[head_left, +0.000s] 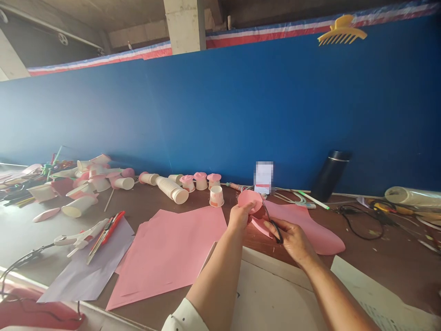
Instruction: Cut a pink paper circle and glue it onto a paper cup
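Observation:
My left hand (244, 215) pinches a round pink paper piece (248, 200) above the brown table. From the right, my right hand (288, 234) grips black-handled scissors (278, 232), whose blades reach the right edge of the round piece. Beneath and behind both hands lies a curled pink paper sheet (310, 225). A larger stack of pink paper (172, 253) rests left of my left forearm. Just beyond my left hand, a white paper cup (216, 196) stands upside down, with several pink-topped cups (200, 181) behind it.
At left are a white glue gun (81, 237), a red utility knife (106, 232) on lilac paper (93, 271), and a pile of cups (93, 177). A black bottle (330, 175) leans against the blue partition (220, 110). Cables and a clear roll (411, 198) lie at right.

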Tool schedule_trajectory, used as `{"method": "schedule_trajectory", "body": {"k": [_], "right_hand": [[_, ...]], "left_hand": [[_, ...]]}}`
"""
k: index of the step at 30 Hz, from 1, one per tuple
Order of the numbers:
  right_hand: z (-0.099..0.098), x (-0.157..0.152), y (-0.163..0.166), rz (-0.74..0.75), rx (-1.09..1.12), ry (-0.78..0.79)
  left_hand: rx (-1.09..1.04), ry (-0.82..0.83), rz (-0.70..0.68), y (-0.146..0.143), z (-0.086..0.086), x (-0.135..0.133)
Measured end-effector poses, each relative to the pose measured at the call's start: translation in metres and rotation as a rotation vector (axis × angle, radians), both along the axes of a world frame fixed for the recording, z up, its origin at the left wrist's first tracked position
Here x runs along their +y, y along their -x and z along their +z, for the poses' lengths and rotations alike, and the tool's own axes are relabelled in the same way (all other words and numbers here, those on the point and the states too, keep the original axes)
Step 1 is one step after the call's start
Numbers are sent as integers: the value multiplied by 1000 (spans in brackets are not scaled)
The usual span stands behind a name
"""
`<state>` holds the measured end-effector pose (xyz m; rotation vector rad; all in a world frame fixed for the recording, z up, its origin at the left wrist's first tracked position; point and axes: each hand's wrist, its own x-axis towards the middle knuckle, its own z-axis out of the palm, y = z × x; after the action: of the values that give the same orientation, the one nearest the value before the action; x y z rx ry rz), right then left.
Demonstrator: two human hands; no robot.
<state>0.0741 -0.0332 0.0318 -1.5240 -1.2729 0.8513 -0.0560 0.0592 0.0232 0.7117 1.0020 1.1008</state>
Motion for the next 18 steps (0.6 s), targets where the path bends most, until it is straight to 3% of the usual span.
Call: {"method": "schedule_trajectory", "body": {"k": [18], "right_hand": [[-5,1,1,-7,16,3]], "left_hand": [[-60,42,28,-5,7,-2]]}}
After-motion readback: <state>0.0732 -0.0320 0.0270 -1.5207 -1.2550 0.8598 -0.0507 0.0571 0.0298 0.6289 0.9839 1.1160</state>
